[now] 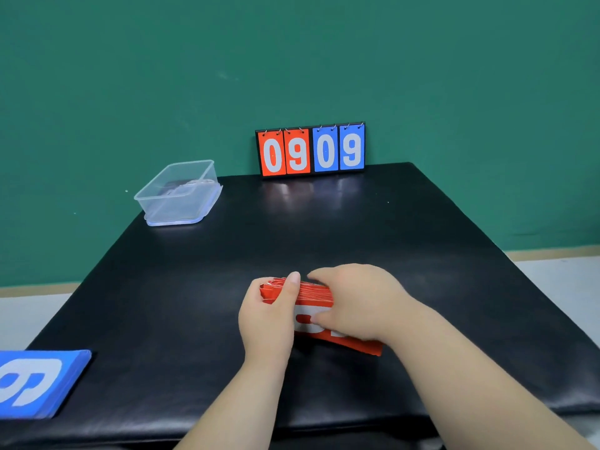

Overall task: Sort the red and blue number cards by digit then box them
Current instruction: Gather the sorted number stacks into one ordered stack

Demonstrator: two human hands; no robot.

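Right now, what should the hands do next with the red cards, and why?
Probably square up the stack of red number cards: left hand and right hand both grip it, its edges look uneven, and the clear plastic box sits far off at the black table's back-left corner.

Wide bare stretch of black surface (324,228) lying open mid-table. Clear box (178,193) sitting at far-left corner, scoreboard (311,150) standing along far edge, blue card stack (39,383) lying near-left. Both hands crowding red stack (316,293) at near centre; right side staying open.
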